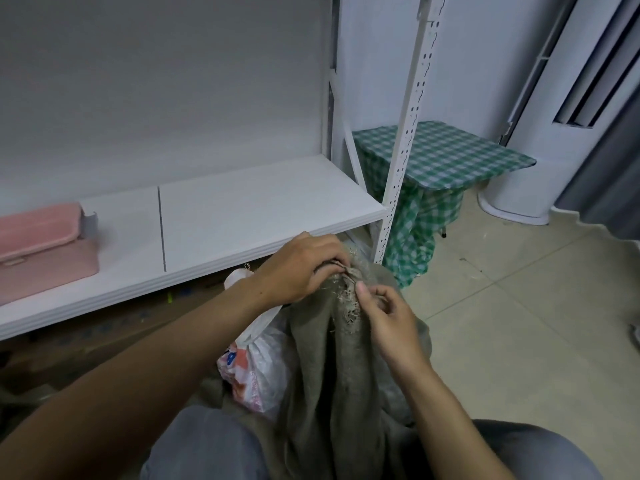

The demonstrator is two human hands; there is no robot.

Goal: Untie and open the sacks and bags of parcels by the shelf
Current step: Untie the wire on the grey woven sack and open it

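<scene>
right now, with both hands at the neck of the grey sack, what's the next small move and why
Probably tug the loose strand out of the knot with the right hand. The sack is bunched shut at its neck, the left hand grips that neck, and the right hand's fingers pinch a strand at the frayed edge.

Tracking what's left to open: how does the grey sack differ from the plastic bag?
The sack is grey woven cloth, frayed at the top; the bag is glossy white plastic printed pink and blue. The sack stands taller than the bag. The left hand grips and the right hand pinches the sack's neck; neither holds the bag. Both sit by the shelf.
</scene>
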